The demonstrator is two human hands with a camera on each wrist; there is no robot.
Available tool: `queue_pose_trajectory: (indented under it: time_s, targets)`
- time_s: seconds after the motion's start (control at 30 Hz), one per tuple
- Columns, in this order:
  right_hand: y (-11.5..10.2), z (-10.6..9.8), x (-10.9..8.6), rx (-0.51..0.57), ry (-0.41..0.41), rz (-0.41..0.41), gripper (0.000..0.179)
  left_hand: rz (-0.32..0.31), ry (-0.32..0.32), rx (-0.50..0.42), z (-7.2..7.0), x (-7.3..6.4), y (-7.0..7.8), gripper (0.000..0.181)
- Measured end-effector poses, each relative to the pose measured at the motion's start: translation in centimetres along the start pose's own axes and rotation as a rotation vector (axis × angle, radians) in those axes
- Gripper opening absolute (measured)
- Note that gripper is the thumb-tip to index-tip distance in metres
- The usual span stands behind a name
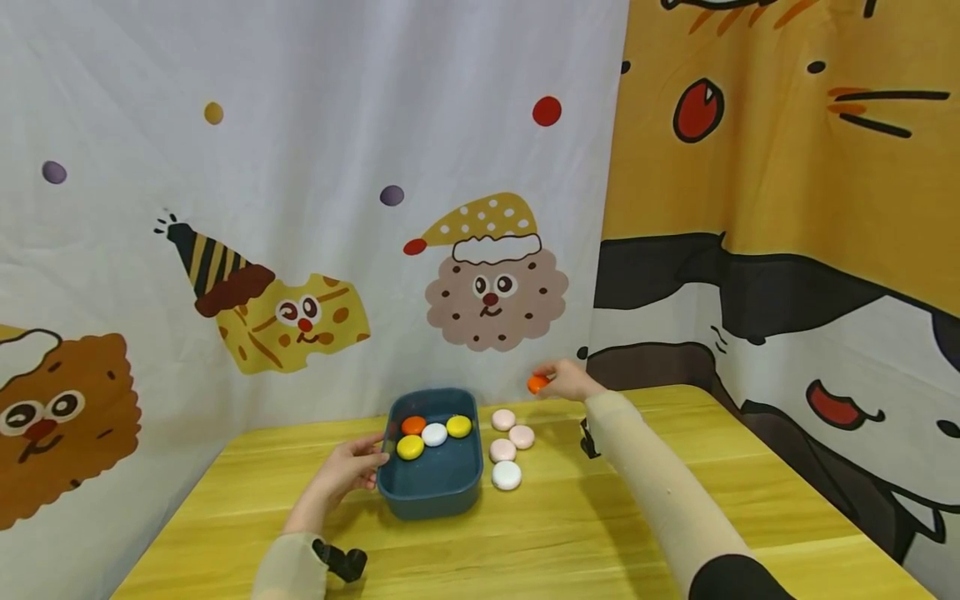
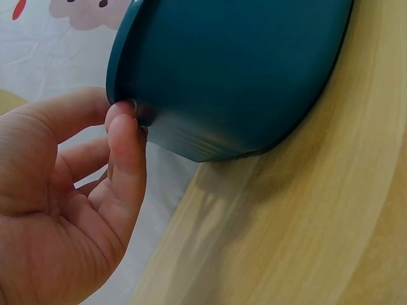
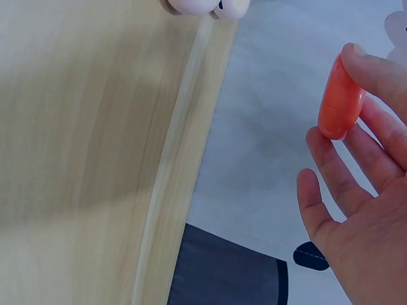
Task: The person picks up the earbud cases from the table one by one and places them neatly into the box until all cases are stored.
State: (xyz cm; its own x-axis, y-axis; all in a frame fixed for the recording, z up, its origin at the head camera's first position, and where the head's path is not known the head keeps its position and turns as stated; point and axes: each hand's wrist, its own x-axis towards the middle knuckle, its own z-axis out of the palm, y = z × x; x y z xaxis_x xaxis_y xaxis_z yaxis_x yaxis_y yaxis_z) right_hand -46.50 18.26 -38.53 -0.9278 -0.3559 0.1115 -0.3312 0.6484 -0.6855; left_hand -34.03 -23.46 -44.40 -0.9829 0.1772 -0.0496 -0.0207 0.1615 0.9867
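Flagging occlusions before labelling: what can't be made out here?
Left wrist: contents of the blue bin, hidden by its outer wall; its upper part, cut off by the top edge.
Head: part of the orange disc, covered by the right hand; fine markings, if any, on the white disc in the bin, too small.
Right wrist: a pale disc, cut off by the top edge.

The right hand [image 1: 570,382], with an orange disc [image 1: 537,384], has open air between it and the uncovered top of the blue-green bin [image 1: 429,506]; three pink discs [image 1: 502,451] lie low beneath that path. They and a white disc [image 1: 506,476] crowd the bin's right side. The left hand [image 1: 347,471] blocks its left rim, and the white curtain [image 1: 322,167] limits room behind. In front, bare wooden tabletop [image 1: 450,567] leaves passage; inside, the near half has free floor.
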Motion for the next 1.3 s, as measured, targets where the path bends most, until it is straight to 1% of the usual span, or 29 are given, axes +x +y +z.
queue_pose_trajectory:
  time_s: [0.17, 0.37, 0.53, 0.77, 0.9, 1.07, 1.3]
  targets:
    - [-0.2, -0.1, 0.2, -0.009, -0.010, -0.010, 0.054, 0.005, -0.008, 0.000, -0.1, 0.0, 0.1, 0.060]
    - [-0.8, 0.1, 0.2, -0.024, -0.011, -0.002, 0.053, 0.009, -0.016, 0.002, -0.1, 0.0, 0.0, 0.061]
    - [-1.7, 0.5, 0.4, -0.046, -0.008, -0.018, 0.051, 0.002, -0.020, 0.002, -0.1, 0.0, -0.2, 0.060]
    - [-3.3, 0.9, 0.8, -0.055, -0.031, -0.014, 0.052, 0.016, -0.037, 0.001, -0.1, 0.0, -0.2, 0.062]
    - [-4.5, 1.2, 1.0, -0.068, -0.041, -0.019, 0.052, 0.012, -0.030, 0.001, -0.1, 0.0, 0.0, 0.061]
    - [-5.7, 1.6, 1.4, -0.075, -0.052, -0.038, 0.052, 0.010, -0.016, 0.006, -0.1, -0.1, 0.1, 0.060]
    - [-6.9, 2.2, 2.0, -0.078, -0.062, -0.096, 0.053, 0.012, -0.020, 0.005, -0.1, -0.1, 0.1, 0.060]
